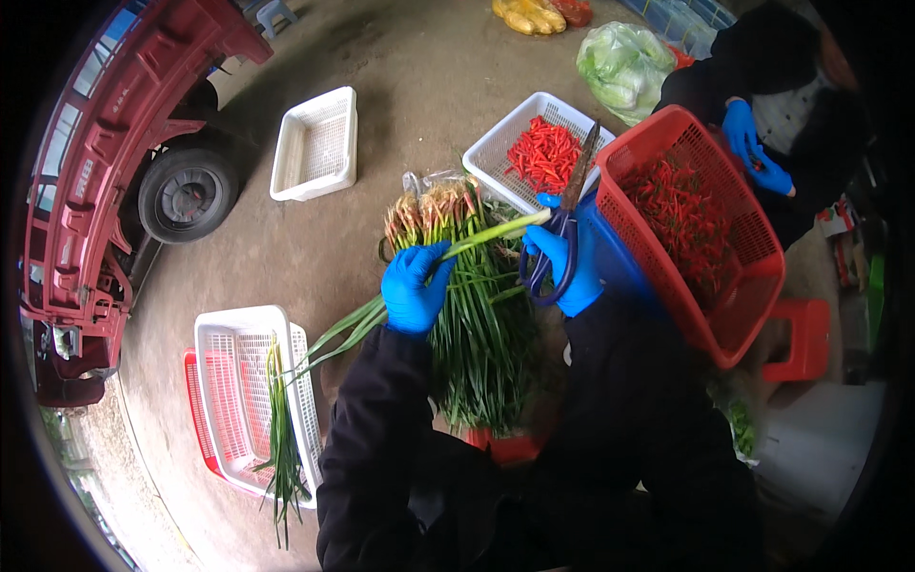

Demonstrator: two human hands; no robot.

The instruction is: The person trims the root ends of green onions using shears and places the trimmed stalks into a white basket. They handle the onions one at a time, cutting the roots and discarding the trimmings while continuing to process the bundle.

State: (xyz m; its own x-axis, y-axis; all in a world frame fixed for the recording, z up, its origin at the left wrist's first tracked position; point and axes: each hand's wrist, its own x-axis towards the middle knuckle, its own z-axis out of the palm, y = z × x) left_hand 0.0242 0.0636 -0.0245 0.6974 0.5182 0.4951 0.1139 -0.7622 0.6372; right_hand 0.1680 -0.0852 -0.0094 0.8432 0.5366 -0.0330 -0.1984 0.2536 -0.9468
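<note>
My left hand [418, 289], in a blue glove, grips a green garlic stalk [493, 232]. Its long leaves trail left towards a white basket, and its pale trimmed-looking end points at my right hand [575, 264]. That hand, also gloved in blue, holds scissors [580, 175] with dark blue handles and rusty blades aimed upward; its fingertips are beside the stalk's pale end, and I cannot tell whether they touch it. Beneath both hands lies a thick bundle of green garlic [475, 350], roots away from me. A few stalks [280, 429] hang over the white basket's [243, 314] near side.
Red chillies fill part of a white basket [493, 143] and a red basket [750, 286] at right. A co-worker's gloved hands [758, 154] are beyond it. Another white basket [314, 189], a bagged vegetable [622, 64], a red stool [804, 339] and a red cargo vehicle [129, 107] surround me.
</note>
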